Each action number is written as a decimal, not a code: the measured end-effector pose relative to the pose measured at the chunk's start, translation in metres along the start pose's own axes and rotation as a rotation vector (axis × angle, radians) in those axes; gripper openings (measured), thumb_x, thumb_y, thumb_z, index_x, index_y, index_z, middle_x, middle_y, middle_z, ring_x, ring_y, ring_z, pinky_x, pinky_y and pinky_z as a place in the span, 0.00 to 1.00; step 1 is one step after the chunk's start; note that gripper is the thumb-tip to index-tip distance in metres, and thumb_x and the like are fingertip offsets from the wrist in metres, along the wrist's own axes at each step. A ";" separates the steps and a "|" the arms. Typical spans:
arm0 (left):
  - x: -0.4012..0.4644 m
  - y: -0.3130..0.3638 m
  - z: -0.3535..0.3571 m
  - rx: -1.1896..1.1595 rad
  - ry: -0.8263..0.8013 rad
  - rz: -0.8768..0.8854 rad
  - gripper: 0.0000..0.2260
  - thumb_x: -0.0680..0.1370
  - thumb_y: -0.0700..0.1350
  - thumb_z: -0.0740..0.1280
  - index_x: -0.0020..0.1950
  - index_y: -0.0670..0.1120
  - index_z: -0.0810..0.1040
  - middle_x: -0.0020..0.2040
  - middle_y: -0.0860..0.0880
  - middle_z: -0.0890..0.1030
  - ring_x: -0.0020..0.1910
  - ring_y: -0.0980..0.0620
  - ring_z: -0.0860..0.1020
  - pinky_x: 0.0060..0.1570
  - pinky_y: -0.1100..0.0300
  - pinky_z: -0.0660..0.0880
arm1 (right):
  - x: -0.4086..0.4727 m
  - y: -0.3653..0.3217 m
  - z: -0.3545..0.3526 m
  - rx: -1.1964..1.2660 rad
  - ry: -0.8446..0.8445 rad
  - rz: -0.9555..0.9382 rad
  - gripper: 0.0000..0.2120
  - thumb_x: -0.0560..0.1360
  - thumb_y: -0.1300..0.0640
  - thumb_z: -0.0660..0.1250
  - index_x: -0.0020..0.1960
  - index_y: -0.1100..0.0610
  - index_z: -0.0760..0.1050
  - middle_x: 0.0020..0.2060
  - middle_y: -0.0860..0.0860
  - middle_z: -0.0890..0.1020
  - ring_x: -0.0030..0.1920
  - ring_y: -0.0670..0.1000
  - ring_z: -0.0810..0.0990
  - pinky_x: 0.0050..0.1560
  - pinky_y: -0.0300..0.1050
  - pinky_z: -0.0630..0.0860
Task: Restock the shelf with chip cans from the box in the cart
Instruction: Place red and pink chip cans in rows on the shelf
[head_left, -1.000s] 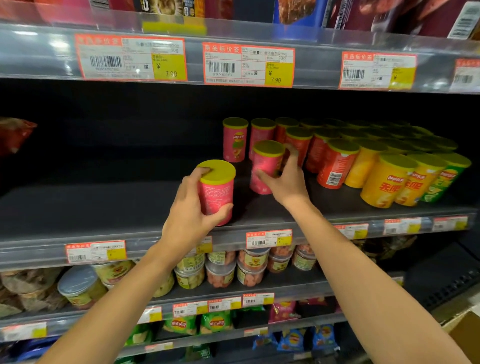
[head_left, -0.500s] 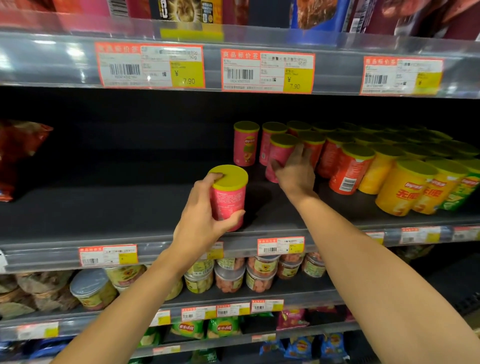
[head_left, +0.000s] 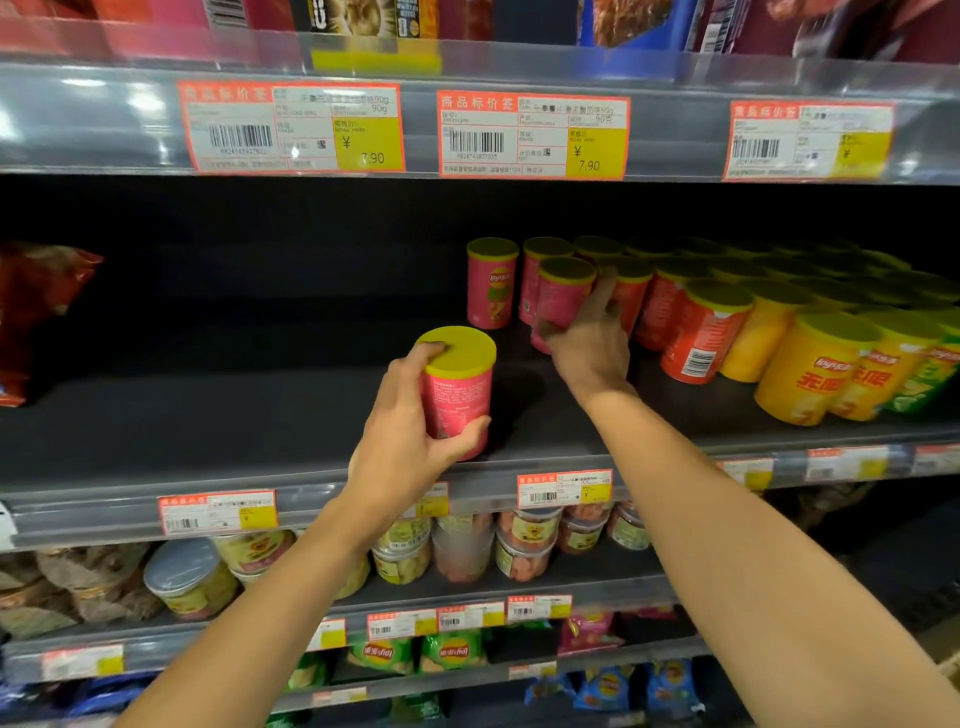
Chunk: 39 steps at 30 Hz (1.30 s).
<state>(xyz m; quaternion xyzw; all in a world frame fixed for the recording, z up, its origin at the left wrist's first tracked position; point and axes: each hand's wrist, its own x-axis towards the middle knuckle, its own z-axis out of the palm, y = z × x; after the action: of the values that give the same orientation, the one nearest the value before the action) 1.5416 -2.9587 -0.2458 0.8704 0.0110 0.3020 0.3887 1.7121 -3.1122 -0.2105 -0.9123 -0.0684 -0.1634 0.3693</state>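
Two hands: both on pink cans.
left hand (head_left: 405, 431): fingers wrapped round pink can (head_left: 457, 389), yellow lid, near shelf (head_left: 208, 415) front edge.
right hand (head_left: 589, 343): fingers curled on second pink can (head_left: 558, 299), tilted, beside red cans (head_left: 696, 332).
yellow cans (head_left: 810, 374): far right.

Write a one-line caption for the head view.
Left hand grips a pink chip can at the shelf front; right hand holds another.
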 end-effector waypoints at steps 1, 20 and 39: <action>0.000 -0.001 0.000 0.000 0.003 0.002 0.36 0.70 0.53 0.76 0.70 0.61 0.56 0.63 0.56 0.66 0.60 0.53 0.72 0.56 0.51 0.77 | -0.006 -0.001 -0.005 -0.006 -0.006 0.006 0.46 0.72 0.45 0.74 0.79 0.55 0.50 0.67 0.62 0.71 0.61 0.68 0.77 0.56 0.57 0.74; 0.003 -0.003 -0.009 -0.119 -0.121 0.014 0.34 0.72 0.55 0.74 0.71 0.63 0.57 0.68 0.53 0.70 0.62 0.55 0.75 0.59 0.59 0.75 | -0.098 0.105 -0.014 -0.401 0.331 -0.556 0.20 0.79 0.47 0.57 0.46 0.60 0.81 0.44 0.56 0.82 0.41 0.59 0.78 0.43 0.51 0.67; 0.107 -0.025 0.055 -0.054 -0.128 -0.060 0.35 0.74 0.46 0.74 0.75 0.56 0.58 0.69 0.45 0.71 0.67 0.47 0.72 0.66 0.45 0.71 | -0.100 0.103 -0.007 -0.357 0.396 -0.527 0.18 0.79 0.50 0.59 0.45 0.60 0.81 0.42 0.56 0.82 0.39 0.58 0.78 0.41 0.52 0.69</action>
<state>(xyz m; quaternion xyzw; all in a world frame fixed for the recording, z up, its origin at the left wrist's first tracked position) 1.6643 -2.9507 -0.2361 0.8764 0.0040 0.2341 0.4209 1.6417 -3.1914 -0.3082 -0.8641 -0.1986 -0.4355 0.1558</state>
